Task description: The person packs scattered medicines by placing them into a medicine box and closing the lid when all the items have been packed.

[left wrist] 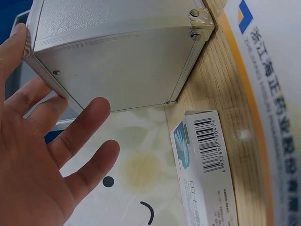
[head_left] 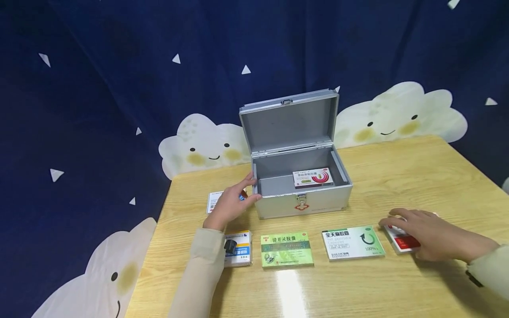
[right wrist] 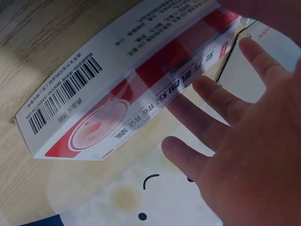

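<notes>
At the left end of a silver metal case [head_left: 306,205] is my left hand [head_left: 229,203]. Its thumb and a finger touch the case's rim, the other fingers spread apart in the left wrist view. The case's lid [head_left: 290,121] stands raised, and one white-and-red medicine box [head_left: 313,177] lies inside. At the right, my right hand [head_left: 431,234] reaches over a red-and-white medicine box [right wrist: 127,89] on the table, partly hiding it. Its fingers [right wrist: 197,122] stretch along the box's far side without curling round it; whether they touch is unclear.
A green medicine box [head_left: 287,250] and a white-and-green one [head_left: 353,243] lie before the case. Below my left forearm is a blue-and-white box [head_left: 243,249]; another white box [head_left: 214,199] lies behind that hand. A dark blue cloud-patterned curtain [head_left: 199,53] hangs behind the wooden table [head_left: 358,291].
</notes>
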Tool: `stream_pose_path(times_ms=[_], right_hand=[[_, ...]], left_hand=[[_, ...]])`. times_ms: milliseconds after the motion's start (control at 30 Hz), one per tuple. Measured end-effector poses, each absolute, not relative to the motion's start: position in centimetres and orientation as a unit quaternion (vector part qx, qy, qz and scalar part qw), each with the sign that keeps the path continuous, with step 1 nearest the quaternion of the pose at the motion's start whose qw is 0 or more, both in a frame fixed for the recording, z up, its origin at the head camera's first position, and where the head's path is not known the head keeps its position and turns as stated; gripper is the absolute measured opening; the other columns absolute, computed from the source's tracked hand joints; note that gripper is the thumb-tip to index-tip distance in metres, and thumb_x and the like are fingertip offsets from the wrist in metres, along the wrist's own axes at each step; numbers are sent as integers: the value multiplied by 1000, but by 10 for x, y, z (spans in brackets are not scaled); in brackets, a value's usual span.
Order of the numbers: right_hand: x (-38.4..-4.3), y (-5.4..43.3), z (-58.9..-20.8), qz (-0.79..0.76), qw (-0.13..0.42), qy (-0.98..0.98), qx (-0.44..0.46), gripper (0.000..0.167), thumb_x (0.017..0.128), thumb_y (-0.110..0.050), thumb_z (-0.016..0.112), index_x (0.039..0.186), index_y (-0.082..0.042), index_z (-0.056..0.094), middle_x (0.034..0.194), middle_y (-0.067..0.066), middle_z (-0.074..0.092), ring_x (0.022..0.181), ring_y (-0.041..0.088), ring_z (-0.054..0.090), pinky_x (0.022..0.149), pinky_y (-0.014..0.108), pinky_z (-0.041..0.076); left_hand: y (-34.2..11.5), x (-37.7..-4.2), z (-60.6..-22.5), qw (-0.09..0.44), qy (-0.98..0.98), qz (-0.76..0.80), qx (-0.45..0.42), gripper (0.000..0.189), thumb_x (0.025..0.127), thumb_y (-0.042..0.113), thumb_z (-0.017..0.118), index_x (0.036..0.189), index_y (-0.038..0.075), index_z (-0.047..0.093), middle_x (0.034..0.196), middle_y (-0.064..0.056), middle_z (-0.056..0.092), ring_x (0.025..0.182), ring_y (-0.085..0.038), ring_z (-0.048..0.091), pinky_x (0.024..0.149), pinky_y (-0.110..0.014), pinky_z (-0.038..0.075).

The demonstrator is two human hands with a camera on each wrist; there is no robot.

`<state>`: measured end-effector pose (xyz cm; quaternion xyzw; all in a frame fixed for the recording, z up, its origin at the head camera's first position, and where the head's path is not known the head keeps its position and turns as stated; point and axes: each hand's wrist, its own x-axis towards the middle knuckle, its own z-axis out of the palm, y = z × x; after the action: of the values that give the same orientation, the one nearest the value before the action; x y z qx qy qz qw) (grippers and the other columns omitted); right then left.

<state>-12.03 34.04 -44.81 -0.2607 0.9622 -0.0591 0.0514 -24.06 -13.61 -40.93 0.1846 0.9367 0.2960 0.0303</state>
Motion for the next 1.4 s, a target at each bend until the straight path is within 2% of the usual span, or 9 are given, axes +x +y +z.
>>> stream_pose_path(times_ms=[133, 300, 500, 833, 1100, 1267, 1400], right_hand=[[-120, 340, -450, -65, 64, 962, -259, 83, 57, -7, 90, 132, -26, 58, 131, 10, 56, 112, 34, 59, 87, 59, 53], [-122, 342, -451, -67, 69, 963, -251, 84, 56, -6, 88, 131, -29, 58, 130, 7, 55, 113, 33, 57, 81, 56, 55], [-123, 344, -453, -62, 59, 963, -257, 83, 56, -8, 89, 130, -31, 59, 130, 8, 57, 112, 33, 59, 83, 58, 55], [-123, 342, -455, -60, 60, 962, -258, 82, 58, -10, 91, 128, -35, 58, 135, 10, 55, 114, 35, 58, 85, 60, 54], [-125, 343, -455, -63, 53, 961, -263, 81, 60, -7, 89, 129, -36, 57, 137, 11, 54, 114, 34, 58, 83, 57, 55], [-126, 345, -455, -63, 28, 956, -284, 79, 56, -1, 85, 122, -37, 61, 126, 1, 60, 110, 29, 58, 83, 52, 55], [-126, 344, -455, -66, 33, 955, -286, 77, 56, -2, 85, 119, -39, 62, 121, -4, 62, 108, 26, 58, 83, 51, 54]], left_hand=[[-136, -240, -410, 30, 937, 296, 186, 57, 94, 45, 64, 144, 21, 53, 161, 21, 30, 85, -12, 56, 69, -27, 46], [-135, -241, -409, 24, 934, 302, 190, 57, 93, 48, 64, 144, 25, 53, 160, 21, 32, 81, -11, 55, 66, -25, 45], [-134, -241, -409, 28, 933, 303, 193, 55, 93, 47, 64, 143, 26, 53, 161, 19, 33, 73, -16, 55, 63, -24, 43], [-135, -240, -410, 33, 937, 297, 183, 57, 93, 51, 63, 144, 26, 53, 160, 23, 32, 59, -11, 43, 53, -25, 37], [-137, -242, -407, 26, 941, 281, 187, 57, 93, 53, 62, 144, 31, 52, 160, 24, 30, 60, -9, 46, 57, -27, 41], [-137, -243, -405, 26, 942, 275, 192, 57, 93, 53, 62, 144, 29, 52, 161, 20, 30, 63, -10, 49, 61, -27, 44], [-137, -242, -407, 29, 942, 276, 190, 57, 93, 52, 62, 145, 30, 51, 161, 20, 30, 65, -11, 51, 63, -27, 44]])
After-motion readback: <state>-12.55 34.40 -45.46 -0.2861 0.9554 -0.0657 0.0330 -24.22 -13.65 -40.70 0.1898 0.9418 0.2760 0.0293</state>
